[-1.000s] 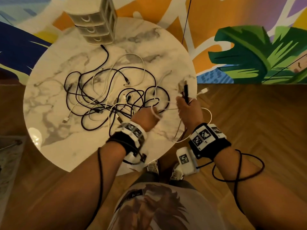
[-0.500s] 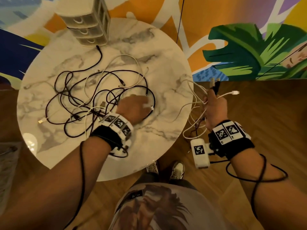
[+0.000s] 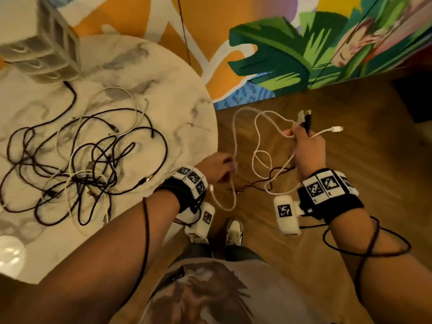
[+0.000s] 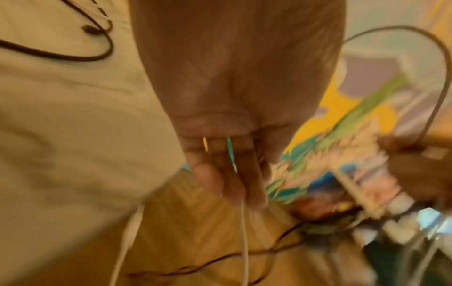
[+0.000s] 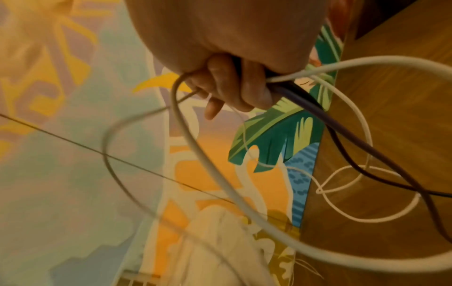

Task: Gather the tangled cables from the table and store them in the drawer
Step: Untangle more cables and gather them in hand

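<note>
From the head view, our right hand (image 3: 308,148) clenches a cable bundle (image 3: 259,146) off the table's (image 3: 187,108) right edge; our left hand (image 3: 217,167) pinches its white loop. The tangle (image 3: 81,164) lies left, nearer our left; the drawers (image 3: 46,38) stand beyond it.

The left wrist view, blurred, shows white strands hanging from the fingers (image 4: 234,174).

The right wrist view shows a fist (image 5: 232,83) round white and dark cords.

The drawer unit (image 3: 44,40) at the table's (image 3: 187,108) far left edge is smeared and cut by the frame. The left wrist view is motion-blurred — fingers (image 4: 208,180) on the white cable (image 4: 244,241) unclear — fingertips curled out of sight in the head view.
</note>
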Available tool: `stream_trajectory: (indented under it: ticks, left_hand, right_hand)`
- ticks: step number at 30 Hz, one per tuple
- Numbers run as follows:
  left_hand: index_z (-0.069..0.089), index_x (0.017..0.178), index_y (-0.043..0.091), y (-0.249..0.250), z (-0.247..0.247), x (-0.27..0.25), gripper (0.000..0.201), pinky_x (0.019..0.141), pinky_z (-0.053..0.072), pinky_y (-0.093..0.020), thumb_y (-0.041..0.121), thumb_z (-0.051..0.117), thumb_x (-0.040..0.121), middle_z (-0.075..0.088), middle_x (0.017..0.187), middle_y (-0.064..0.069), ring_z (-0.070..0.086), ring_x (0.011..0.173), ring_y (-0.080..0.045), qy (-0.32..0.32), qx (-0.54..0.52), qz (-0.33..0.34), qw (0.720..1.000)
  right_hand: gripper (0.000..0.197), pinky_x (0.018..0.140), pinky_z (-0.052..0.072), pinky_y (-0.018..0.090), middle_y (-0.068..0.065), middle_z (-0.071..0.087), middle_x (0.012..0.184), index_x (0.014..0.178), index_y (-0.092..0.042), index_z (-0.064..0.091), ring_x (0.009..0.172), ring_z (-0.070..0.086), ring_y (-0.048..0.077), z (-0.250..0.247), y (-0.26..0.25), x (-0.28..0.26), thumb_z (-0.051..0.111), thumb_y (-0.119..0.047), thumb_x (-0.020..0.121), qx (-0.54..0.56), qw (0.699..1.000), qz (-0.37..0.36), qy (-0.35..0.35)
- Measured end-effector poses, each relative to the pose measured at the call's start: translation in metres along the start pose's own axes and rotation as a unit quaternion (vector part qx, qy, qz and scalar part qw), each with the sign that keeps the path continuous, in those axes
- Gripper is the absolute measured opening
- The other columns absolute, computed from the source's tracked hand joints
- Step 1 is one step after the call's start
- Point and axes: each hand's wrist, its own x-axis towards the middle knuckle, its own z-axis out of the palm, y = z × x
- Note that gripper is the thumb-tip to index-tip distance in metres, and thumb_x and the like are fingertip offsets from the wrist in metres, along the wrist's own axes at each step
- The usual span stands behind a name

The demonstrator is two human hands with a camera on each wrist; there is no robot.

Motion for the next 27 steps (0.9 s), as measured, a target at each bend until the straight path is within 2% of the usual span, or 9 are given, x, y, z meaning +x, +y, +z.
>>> stream_trajectory:
  ticks: [3, 5, 8, 11, 14, 17, 20, 24, 27]
  left_hand:
    - [0.064, 0.1, 0.005, -0.05, 0.013, -0.002, 0.02, 0.052, 0.05, -0.025, 0.017, 0.049, 0.096, 0.068, 0.083, -0.009, 0.066, 0.06, -0.017, -0.136, 0.233, -0.152, 0.951]
    - [0.065, 0.11, 0.007, -0.046, 0.017, -0.001, 0.027, 0.071, 0.05, -0.03, 0.025, 0.049, 0.096, 0.068, 0.103, -0.011, 0.065, 0.084, -0.024, -0.125, 0.367, -0.141, 0.911]
    - [0.053, 0.128, 0.021, 0.011, 0.024, 0.0, 0.037, 0.091, 0.049, -0.034, 0.029, 0.054, 0.092, 0.061, 0.121, -0.003, 0.059, 0.104, -0.021, 0.05, 0.207, -0.001, 0.977]
    - [0.032, 0.143, 0.024, 0.079, 0.045, 0.003, 0.058, 0.079, 0.053, -0.034, 0.034, 0.056, 0.091, 0.055, 0.124, 0.002, 0.062, 0.094, -0.021, 0.0, 0.008, 0.088, 0.996]
    - [0.05, 0.12, 0.014, 0.108, 0.058, 0.01, 0.025, 0.058, 0.051, -0.031, 0.023, 0.05, 0.096, 0.062, 0.091, -0.002, 0.06, 0.065, -0.019, -0.075, -0.075, 0.078, 0.991]
    - [0.063, 0.094, 0.015, 0.1, 0.039, 0.019, 0.016, 0.052, 0.042, -0.022, 0.026, 0.051, 0.095, 0.059, 0.07, 0.003, 0.054, 0.055, -0.008, -0.013, 0.032, 0.1, 0.994]
    - [0.067, 0.09, 0.014, 0.077, 0.002, 0.027, 0.02, 0.058, 0.039, -0.022, 0.023, 0.05, 0.094, 0.058, 0.068, 0.009, 0.056, 0.066, -0.012, 0.095, 0.188, 0.108, 0.972]
    - [0.05, 0.126, 0.013, 0.042, -0.015, 0.033, 0.039, 0.091, 0.044, -0.04, 0.033, 0.051, 0.093, 0.051, 0.126, -0.014, 0.053, 0.113, -0.034, 0.105, 0.398, -0.051, 0.91]
    - [0.028, 0.144, 0.029, 0.068, 0.024, 0.025, 0.065, 0.099, 0.043, -0.041, 0.03, 0.061, 0.088, 0.027, 0.149, -0.002, 0.05, 0.12, -0.026, 0.054, 0.356, 0.076, 0.93]
  right_hand:
    - [0.037, 0.048, 0.029, 0.03, 0.001, 0.045, 0.053, 0.059, -0.02, 0.067, 0.044, 0.036, 0.014, -0.02, 0.004, 0.006, 0.055, -0.034, 0.091, -0.001, 1.0, 0.02, 0.022]
    - [0.038, 0.048, 0.03, 0.031, -0.004, 0.045, 0.047, 0.057, -0.02, 0.067, 0.042, 0.037, 0.015, -0.027, 0.008, 0.008, 0.056, -0.034, 0.091, -0.012, 0.999, 0.036, 0.015]
    - [0.036, 0.042, 0.028, 0.026, -0.01, 0.04, 0.036, 0.064, -0.019, 0.07, 0.034, 0.035, 0.011, -0.028, 0.011, 0.004, 0.053, -0.032, 0.093, -0.031, 0.999, 0.03, -0.018]
    - [0.03, 0.039, 0.033, 0.021, -0.003, 0.05, 0.047, 0.071, -0.014, 0.069, 0.033, 0.042, 0.007, -0.023, 0.007, 0.001, 0.054, -0.026, 0.094, -0.039, 0.998, 0.013, -0.056]
    - [0.026, 0.043, 0.035, 0.025, -0.004, 0.05, 0.047, 0.071, -0.012, 0.066, 0.038, 0.043, 0.009, -0.025, 0.003, 0.006, 0.056, -0.026, 0.091, -0.034, 0.997, 0.017, -0.072]
    - [0.031, 0.042, 0.023, 0.028, -0.006, 0.037, 0.042, 0.073, -0.01, 0.072, 0.038, 0.031, 0.012, -0.044, 0.005, 0.013, 0.054, -0.029, 0.09, -0.061, 0.995, 0.0, -0.074]
    - [0.033, 0.042, 0.018, 0.029, -0.001, 0.033, 0.047, 0.071, -0.016, 0.075, 0.038, 0.025, 0.013, -0.065, 0.007, 0.017, 0.053, -0.03, 0.092, -0.06, 0.997, -0.01, -0.051]
    - [0.034, 0.039, 0.021, 0.026, -0.005, 0.034, 0.042, 0.07, -0.017, 0.074, 0.037, 0.027, 0.011, -0.075, 0.006, 0.019, 0.053, -0.031, 0.093, -0.062, 0.997, -0.004, -0.055]
    - [0.036, 0.044, 0.026, 0.029, -0.007, 0.041, 0.04, 0.069, -0.018, 0.074, 0.039, 0.033, 0.014, -0.071, 0.006, 0.017, 0.052, -0.033, 0.093, -0.058, 0.989, -0.01, -0.133]
